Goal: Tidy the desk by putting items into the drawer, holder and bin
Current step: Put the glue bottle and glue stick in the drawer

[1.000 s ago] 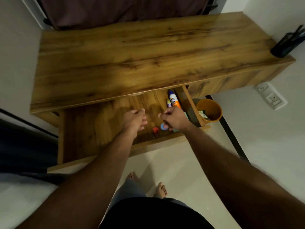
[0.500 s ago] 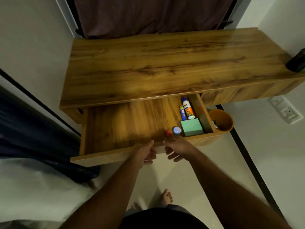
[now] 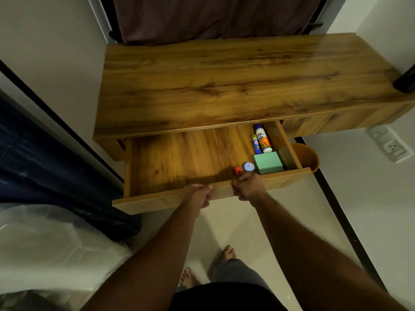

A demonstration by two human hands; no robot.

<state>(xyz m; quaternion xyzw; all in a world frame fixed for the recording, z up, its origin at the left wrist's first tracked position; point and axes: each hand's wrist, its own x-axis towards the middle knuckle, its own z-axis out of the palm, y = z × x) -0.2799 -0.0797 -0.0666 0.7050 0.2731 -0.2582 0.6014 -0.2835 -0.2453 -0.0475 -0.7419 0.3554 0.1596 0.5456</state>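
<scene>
- Standing pulled out from under the wooden tabletop (image 3: 224, 81), the drawer (image 3: 179, 162) is open, and both hands meet its front panel.
- Left hand (image 3: 197, 196) has its grip curled over the panel's top edge, fingers wrapped round the wood.
- Right hand (image 3: 249, 187) grips the same edge just beside it, fingers curled under the panel and thumb on top.
- Inside, at the right end: a white glue bottle (image 3: 262, 139) with an orange label and a thin blue glue stick (image 3: 255, 144) lie side by side, a green block (image 3: 268, 162) sits in front of them, and a small round blue-lidded tin (image 3: 248, 166) lies just left of the block.
- A small red object (image 3: 237, 169) lies near the front wall, close to the right thumb; too small to tell what it is.
- An orange bin (image 3: 308, 157) stands on the floor beside the drawer's right side.
- A black holder (image 3: 406, 80) sits at the tabletop's far right edge, mostly cut off.
- Bare feet show on the pale floor (image 3: 280, 221) below.
</scene>
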